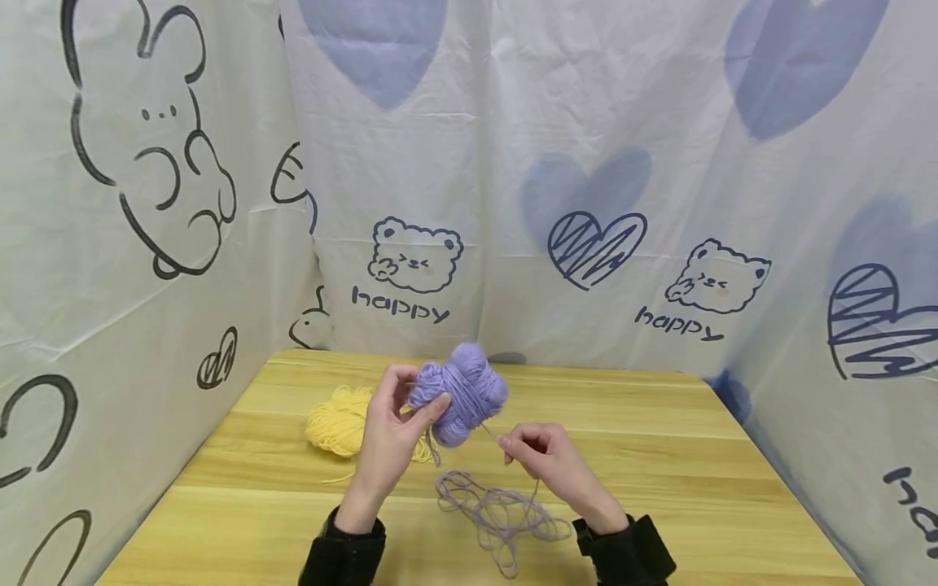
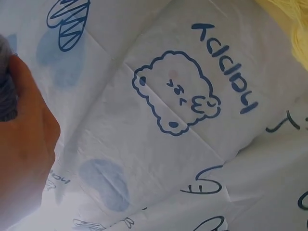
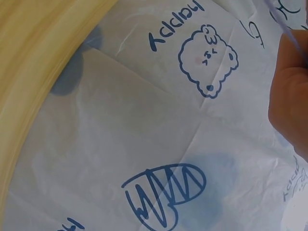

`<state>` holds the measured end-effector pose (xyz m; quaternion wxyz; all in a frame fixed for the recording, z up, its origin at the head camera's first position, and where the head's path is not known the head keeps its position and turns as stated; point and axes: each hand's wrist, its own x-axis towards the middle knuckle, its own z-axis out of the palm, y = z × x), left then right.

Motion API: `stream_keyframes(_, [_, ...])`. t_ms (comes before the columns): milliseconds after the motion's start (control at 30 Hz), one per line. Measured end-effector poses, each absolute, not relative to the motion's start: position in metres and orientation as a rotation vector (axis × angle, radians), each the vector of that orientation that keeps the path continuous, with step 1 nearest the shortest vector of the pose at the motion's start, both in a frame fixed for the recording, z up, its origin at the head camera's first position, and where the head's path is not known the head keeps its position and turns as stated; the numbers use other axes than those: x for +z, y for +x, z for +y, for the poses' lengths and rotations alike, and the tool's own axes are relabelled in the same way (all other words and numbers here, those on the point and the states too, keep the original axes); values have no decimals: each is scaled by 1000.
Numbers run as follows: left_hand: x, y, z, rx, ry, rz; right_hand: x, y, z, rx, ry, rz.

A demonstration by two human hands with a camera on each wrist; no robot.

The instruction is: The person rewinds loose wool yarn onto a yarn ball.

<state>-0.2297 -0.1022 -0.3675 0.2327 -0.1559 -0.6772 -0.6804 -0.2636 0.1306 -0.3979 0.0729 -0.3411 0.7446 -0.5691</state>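
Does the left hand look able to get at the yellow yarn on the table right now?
Probably not freely: the left hand grips the purple yarn ball. The yellow yarn bundle lies unobstructed just beside it.

walls: white printed cloth (image 1: 513, 122) | furniture: pale wooden table (image 1: 659, 456)

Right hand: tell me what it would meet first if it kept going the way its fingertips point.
The right hand pinches a purple strand and points up-left. Straight on, it would probably meet the purple yarn ball gripped by the left hand, though depth is uncertain.
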Motion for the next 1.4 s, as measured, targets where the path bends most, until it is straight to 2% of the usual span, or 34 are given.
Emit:
stream_keyframes(267, [-375,-233,-97,-1415,-445,-2016,-391,-255,137,-1743,-1174,2187])
stream_keyframes(600, [-382,-233,-91,-1049,-790,-2324,-388,-257,143,-1826,-1216,2266])
stream_keyframes(933, [-383,-231,-93,-1260,-1118,-2385,-389,-259,144,-1903,-1139,2301])
stream_keyframes(1167, [-381,-230,-96,-1440,-1208,-2313,-389,-262,145,-1966,-1095,2292])
stream_keyframes(1400, [-379,-229,-101,-1651,-1227,-2218,-391,-264,144,-1986,-924,2236])
